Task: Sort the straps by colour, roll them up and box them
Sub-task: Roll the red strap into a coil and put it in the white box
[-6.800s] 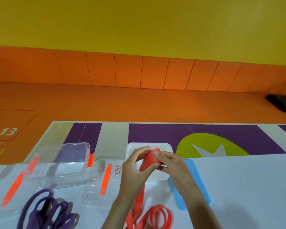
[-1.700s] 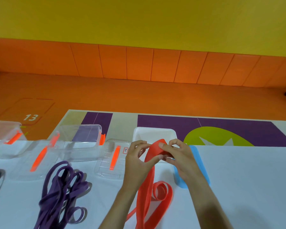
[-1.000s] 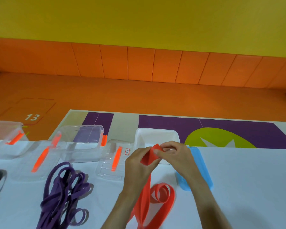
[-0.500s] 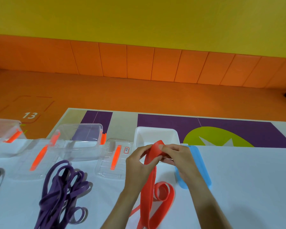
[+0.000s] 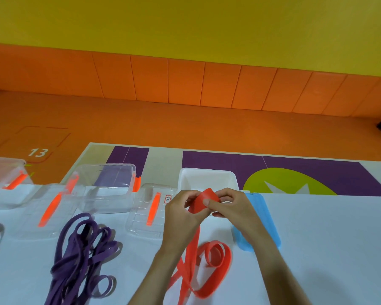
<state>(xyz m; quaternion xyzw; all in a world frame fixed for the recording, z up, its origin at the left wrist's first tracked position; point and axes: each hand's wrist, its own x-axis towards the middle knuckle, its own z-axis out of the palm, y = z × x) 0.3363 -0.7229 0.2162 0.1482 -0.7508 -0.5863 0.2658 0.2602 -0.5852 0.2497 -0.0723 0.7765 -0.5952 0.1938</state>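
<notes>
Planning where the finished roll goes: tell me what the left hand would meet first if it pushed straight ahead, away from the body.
The left hand, which grips the red strap, points up the table toward the white box just beyond its fingertips. That box would likely come first, though depth is hard to judge from one view.

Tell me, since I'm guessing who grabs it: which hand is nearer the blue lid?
Right. The right hand has its wrist beside the blue lid; the left hand sits further left, across the red strap.
</notes>
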